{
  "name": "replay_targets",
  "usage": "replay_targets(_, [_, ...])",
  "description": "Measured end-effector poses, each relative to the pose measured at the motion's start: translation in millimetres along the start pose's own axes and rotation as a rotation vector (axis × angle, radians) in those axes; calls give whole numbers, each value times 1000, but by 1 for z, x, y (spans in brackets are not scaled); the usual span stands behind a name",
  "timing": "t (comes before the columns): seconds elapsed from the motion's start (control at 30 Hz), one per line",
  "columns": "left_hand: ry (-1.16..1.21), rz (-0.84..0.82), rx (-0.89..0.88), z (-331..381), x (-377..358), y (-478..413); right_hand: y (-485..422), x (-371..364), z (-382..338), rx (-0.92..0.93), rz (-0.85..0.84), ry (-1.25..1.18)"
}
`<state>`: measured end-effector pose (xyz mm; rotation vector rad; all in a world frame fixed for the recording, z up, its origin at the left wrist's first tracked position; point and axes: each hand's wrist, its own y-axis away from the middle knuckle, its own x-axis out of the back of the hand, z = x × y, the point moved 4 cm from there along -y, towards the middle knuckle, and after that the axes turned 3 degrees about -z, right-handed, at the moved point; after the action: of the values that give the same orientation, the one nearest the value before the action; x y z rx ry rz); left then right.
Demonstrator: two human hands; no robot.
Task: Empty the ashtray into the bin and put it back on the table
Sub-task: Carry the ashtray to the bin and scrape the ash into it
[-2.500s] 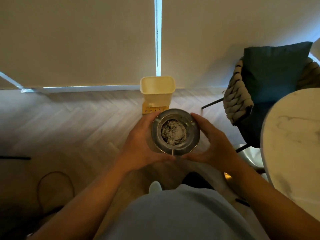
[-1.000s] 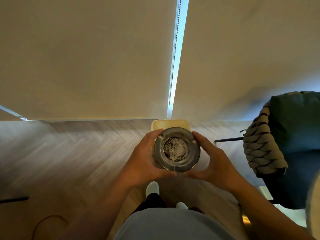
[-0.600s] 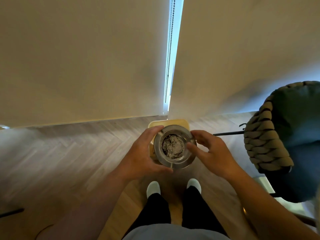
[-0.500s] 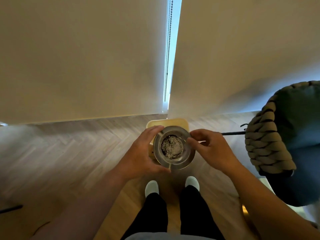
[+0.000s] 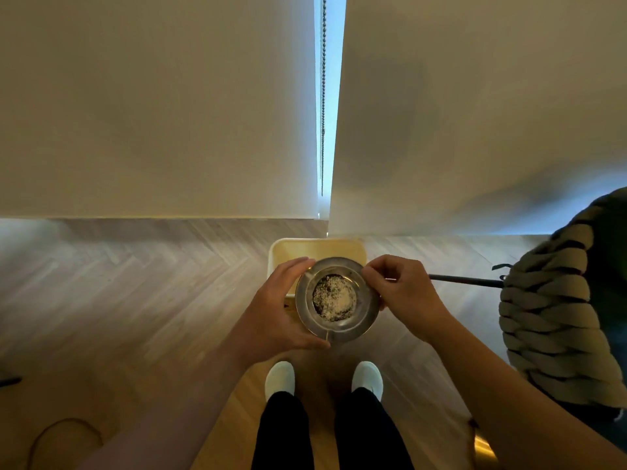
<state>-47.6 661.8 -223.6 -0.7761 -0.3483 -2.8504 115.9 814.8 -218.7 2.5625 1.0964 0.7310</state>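
A cable (image 5: 64, 435) loops on the herringbone floor (image 5: 135, 283) at the lower left. Pale blinds (image 5: 152, 106) fill the upper frame, with a bead chain (image 5: 323, 96) hanging in the bright gap between them.

The left hand (image 5: 274, 310) cups the ashtray (image 5: 337, 300) from its left side, fingers curved over the far rim and thumb along the near rim, closed on it. The ashtray is a round metal dish, held roughly level, with grey and dark ash heaped in its centre. It sits in the air above the near edge of the bin (image 5: 317, 247), a cream, open-topped container standing on the floor against the blinds. The right hand (image 5: 403, 293) pinches the ashtray's right rim between fingertips and thumb.

Below the ashtray, two white shoes (image 5: 280, 379) and dark trouser legs stand just short of the bin. At the right edge is a chair (image 5: 556, 317) with thick woven rope sides, and a dark rod runs from it toward the right hand.
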Motion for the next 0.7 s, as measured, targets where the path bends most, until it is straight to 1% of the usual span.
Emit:
replay_targets(0.27, [28, 4, -1, -63, -18, -33, -57, -33, 48, -14, 82, -101])
replay_targets(0.47, [-44, -73, 3, -116, -25, -69, -105, -54, 84, -39, 170, -104])
replay_targets(0.6, [-157, -137, -10, -141, -26, -91, -126, -58, 106, -69, 243, -111])
replay_targets(0.7, [-329, -167, -24, -161, -27, -103, -136, -59, 121, -95, 299, -97])
